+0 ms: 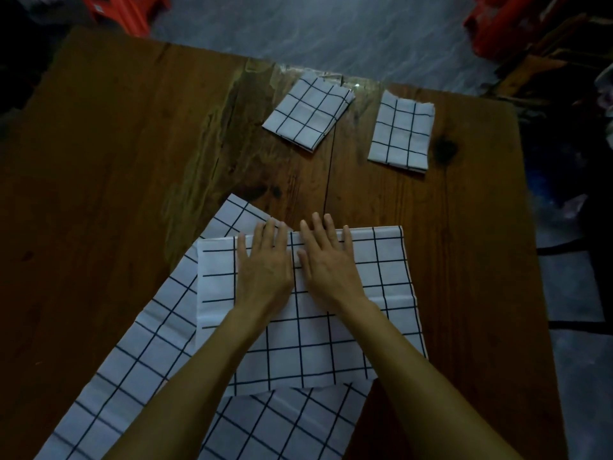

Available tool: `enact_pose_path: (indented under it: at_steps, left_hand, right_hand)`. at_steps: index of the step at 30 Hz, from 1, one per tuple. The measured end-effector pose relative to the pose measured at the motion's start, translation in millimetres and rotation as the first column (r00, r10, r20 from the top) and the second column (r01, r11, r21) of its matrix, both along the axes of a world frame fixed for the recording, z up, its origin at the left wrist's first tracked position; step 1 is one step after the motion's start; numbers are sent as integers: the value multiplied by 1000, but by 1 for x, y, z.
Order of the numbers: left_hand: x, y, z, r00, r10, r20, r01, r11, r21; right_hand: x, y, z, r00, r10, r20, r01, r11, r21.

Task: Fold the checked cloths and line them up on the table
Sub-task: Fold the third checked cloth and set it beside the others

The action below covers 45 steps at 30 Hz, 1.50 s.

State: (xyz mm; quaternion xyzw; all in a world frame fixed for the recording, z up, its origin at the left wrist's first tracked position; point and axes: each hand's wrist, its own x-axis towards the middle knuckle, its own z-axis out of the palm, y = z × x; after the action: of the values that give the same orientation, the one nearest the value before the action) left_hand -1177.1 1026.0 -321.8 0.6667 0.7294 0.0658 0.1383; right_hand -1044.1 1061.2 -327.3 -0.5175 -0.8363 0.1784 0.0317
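Now | left hand (265,270), right hand (326,263): grip flat, holding nothing, pressing top cloth (381,293) | lower cloth (132,376) partly hidden, cut off

Red plastic stools (124,11) beyond wooden table (99,161), grey floor (331,28)

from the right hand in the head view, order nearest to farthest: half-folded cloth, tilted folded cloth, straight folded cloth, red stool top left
1. half-folded cloth, under the right hand
2. tilted folded cloth and straight folded cloth, beyond it: too close to call
3. red stool, off the table, far left
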Motion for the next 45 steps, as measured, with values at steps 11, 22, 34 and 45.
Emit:
enact_pose_path:
  at_steps: [11,22,34,45]
  left_hand:
    - [-9,23,-4,999,-43,14,37,950,310]
    - [-33,-13,43,978,-169,126,114,926,360]
    - [-49,-112,129,924,-382,-4,321,769,553]
    - [-98,-220,191,907,-416,-66,336,622,707]
  right_hand:
    - [1,13,-6,985,-41,-169,60,992,107]
    - [9,-2,36,975,-16,-221,67,972,225]
    - [0,-120,124,976,52,-211,59,871,488]
    - [2,-227,198,962,122,-245,80,731,678]
